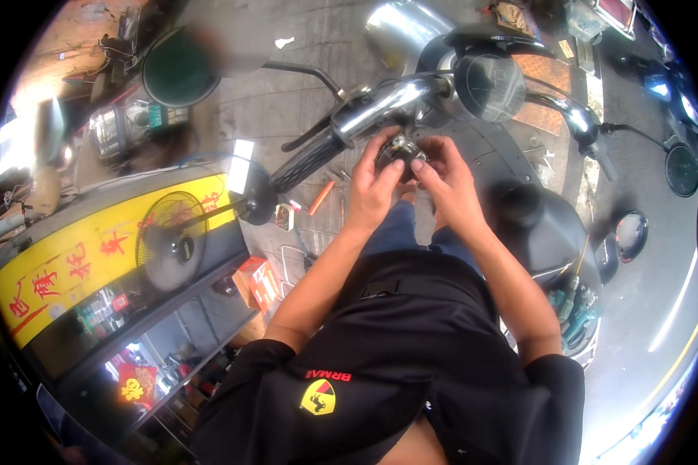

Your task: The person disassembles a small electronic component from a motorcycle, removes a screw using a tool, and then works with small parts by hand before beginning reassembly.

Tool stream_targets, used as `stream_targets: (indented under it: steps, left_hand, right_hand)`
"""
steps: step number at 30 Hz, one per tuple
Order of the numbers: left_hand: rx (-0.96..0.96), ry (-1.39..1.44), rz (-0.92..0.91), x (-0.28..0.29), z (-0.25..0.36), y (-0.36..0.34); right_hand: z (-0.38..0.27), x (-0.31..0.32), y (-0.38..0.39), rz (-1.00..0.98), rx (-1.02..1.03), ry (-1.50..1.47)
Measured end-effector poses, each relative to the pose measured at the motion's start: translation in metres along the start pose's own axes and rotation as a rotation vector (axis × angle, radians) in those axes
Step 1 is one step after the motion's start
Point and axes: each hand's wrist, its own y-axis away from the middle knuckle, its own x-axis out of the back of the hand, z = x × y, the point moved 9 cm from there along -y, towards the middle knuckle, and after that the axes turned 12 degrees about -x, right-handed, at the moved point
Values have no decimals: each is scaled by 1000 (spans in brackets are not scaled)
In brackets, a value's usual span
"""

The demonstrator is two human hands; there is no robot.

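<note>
Held between both hands is a small dark mechanical part [402, 149] with metallic bits on top; its exact kind is too small to make out. My left hand [374, 186] grips it from the left, thumb pressed on its near side. From the right, my right hand [451, 182] closes on it with thumb and fingertips. Just beyond the hands stretches a motor scooter's handlebar [376, 110], with a black rubber grip [309, 163] at its left end and a round headlight or gauge [488, 87] near its middle.
A round mirror [180, 68] rises at the far left, another [682, 170] at the right. The scooter's black seat [547, 232] lies to the right of my forearm. A fan [171, 240] stands before a yellow sign [46, 291]. An orange-handled tool [321, 198] and a red box [257, 283] are on the ground.
</note>
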Motion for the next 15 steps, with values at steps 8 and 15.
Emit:
stream_targets:
  steps: [8,15]
  left_hand:
    - [19,93,-89,4,-8,5]
    - [186,540,-139,2,-21,3]
  right_hand:
    - [-16,1,5,66,138,124]
    - [-20,1,9,-51,-16,4]
